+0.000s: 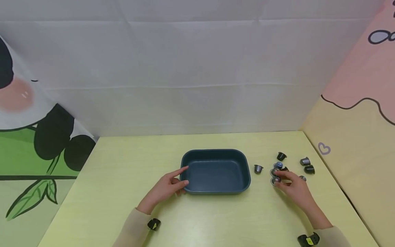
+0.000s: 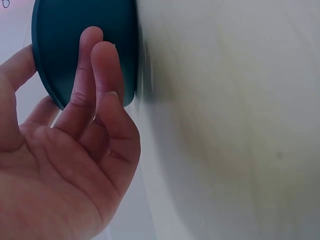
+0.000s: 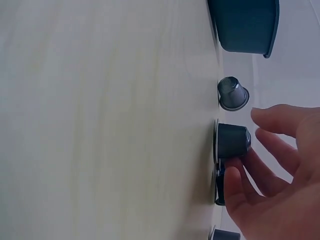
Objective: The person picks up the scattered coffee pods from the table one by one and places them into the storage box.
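A dark teal rectangular tray stands on the table. My left hand holds its left end, with thumb and index finger over the rim and the other fingers along the outer wall. At the right, my right hand reaches into a cluster of coffee capsules. Its parted thumb and fingers are around a dark grey capsule standing rim-down; the thumb tip is apart from it. Beside that one, a blue-grey capsule shows in the head view. The right palm is hidden there.
Between tray and cluster lies a silver-grey capsule. A black capsule lies behind the cluster. Farther right are a grey capsule and another black capsule. A printed wall borders the table's right edge.
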A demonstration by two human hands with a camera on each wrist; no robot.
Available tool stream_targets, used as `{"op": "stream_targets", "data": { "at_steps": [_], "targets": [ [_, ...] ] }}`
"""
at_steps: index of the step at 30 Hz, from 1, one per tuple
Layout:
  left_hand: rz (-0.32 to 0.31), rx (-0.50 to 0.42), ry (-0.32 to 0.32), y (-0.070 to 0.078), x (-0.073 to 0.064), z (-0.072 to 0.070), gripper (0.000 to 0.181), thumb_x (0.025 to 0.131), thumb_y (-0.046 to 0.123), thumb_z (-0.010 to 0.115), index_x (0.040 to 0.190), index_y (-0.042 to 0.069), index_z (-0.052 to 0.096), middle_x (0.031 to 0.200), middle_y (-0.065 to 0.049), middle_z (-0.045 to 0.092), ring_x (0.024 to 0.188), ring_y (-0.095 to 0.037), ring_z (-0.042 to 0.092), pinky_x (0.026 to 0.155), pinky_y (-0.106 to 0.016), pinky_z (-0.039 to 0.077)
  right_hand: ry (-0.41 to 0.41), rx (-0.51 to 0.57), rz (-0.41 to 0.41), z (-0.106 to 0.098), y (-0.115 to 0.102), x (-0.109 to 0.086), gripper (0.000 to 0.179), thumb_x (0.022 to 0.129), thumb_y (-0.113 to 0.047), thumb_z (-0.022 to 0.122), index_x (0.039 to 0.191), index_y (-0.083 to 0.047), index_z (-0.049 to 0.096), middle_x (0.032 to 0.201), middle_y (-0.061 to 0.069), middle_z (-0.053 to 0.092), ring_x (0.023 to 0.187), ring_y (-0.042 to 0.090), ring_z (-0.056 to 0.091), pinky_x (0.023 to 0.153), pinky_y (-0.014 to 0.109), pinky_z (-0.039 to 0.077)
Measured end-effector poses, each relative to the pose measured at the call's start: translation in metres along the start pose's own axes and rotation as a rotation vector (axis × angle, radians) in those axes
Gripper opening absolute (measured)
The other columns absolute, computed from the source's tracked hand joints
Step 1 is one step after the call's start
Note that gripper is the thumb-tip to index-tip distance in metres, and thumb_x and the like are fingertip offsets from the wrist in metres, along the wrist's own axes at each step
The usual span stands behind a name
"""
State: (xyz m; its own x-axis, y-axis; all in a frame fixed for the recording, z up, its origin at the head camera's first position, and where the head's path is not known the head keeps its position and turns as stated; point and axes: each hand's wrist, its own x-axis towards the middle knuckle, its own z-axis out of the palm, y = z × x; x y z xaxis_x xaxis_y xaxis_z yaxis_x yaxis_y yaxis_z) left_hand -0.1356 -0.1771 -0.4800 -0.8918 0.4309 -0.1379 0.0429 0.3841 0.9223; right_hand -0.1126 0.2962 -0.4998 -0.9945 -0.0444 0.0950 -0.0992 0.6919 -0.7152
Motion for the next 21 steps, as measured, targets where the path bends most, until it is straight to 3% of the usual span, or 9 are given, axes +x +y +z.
{"op": "stream_targets", "data": {
  "at_steps": [5,7,13,17,21],
  "targets": [
    [0.001,-0.015,0.002,0.024,-0.01,0.0,0.06,0.099,0.015,0.065,0.152,0.004,0.04,0.08,-0.026,0.069,0.075,-0.046,0.064,0.067,-0.042,0.051,-0.017,-0.011,0.006,0.002,0.004,0.001,0.037,0.085,0.001,0.076,0.12,0.004,0.067,0.117,0.023,0.066,0.105,0.037,0.064,0.08,0.03,0.056],
    [-0.004,-0.017,0.0,0.024,-0.01,0.0,0.061,0.098,0.015,0.065,0.152,0.004,0.04,0.08,-0.025,0.069,0.076,-0.045,0.065,0.067,-0.042,0.051,-0.019,-0.014,0.01,0.003,0.006,0.001,0.036,0.085,0.001,0.076,0.12,0.003,0.067,0.116,0.023,0.066,0.105,0.037,0.065,0.082,0.035,0.056],
    [-0.008,-0.01,-0.002,0.004,-0.002,0.001,0.064,0.098,0.016,0.066,0.154,0.006,0.036,0.08,-0.024,0.069,0.078,-0.044,0.067,0.067,-0.043,0.051,-0.025,-0.015,0.042,0.004,0.008,0.001,0.034,0.087,-0.005,0.076,0.119,0.0,0.068,0.117,0.023,0.067,0.105,0.037,0.066,0.083,0.042,0.055],
    [0.005,0.011,0.011,-0.009,0.003,0.001,0.065,0.097,0.02,0.067,0.155,0.011,0.037,0.079,-0.018,0.071,0.071,-0.038,0.066,0.061,-0.035,0.049,-0.027,-0.022,0.068,0.005,0.009,0.001,0.035,0.087,-0.009,0.077,0.12,0.0,0.069,0.117,0.023,0.068,0.103,0.038,0.066,0.083,0.046,0.055],
    [0.015,0.036,0.013,-0.012,0.004,0.0,0.067,0.096,0.027,0.069,0.155,0.015,0.039,0.078,-0.012,0.072,0.063,-0.034,0.062,0.056,-0.029,0.046,-0.031,-0.018,0.099,0.005,0.008,0.0,0.035,0.088,-0.011,0.077,0.12,0.0,0.069,0.118,0.022,0.067,0.103,0.04,0.067,0.083,0.048,0.055]
  ]
}}
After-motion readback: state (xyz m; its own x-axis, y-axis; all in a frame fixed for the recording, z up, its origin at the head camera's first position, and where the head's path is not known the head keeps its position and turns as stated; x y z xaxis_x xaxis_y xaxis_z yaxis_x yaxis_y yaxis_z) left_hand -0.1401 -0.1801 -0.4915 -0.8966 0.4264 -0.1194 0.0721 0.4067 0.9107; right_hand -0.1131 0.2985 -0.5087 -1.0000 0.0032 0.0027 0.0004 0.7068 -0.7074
